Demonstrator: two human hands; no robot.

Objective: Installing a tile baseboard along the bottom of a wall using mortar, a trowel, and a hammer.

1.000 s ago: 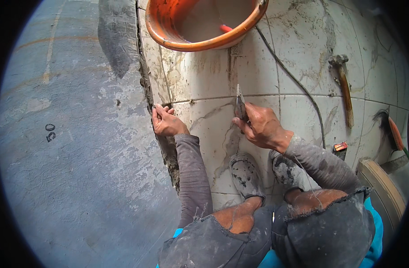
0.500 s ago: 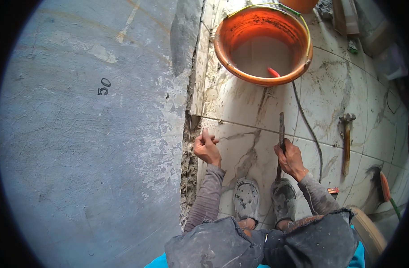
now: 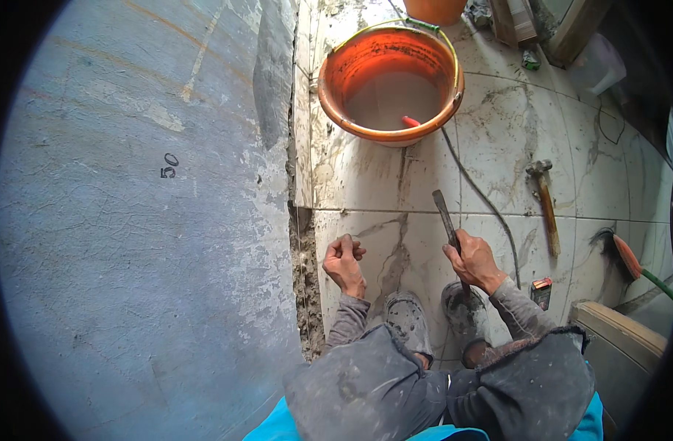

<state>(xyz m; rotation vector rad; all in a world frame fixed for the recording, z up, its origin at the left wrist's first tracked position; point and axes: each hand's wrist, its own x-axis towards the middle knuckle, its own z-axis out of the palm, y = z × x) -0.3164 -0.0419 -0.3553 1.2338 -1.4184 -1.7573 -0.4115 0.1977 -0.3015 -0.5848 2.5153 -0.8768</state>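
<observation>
I'm watching my right hand [image 3: 474, 259] gripping a flat chisel [image 3: 446, 220] at centre frame, its lower end hidden in the fist. My left hand [image 3: 344, 262] is curling shut, seemingly empty, though I can't be sure. A small red-and-black box [image 3: 541, 292] is lying on the floor tiles [image 3: 366, 176] at right, its markings unreadable.
</observation>
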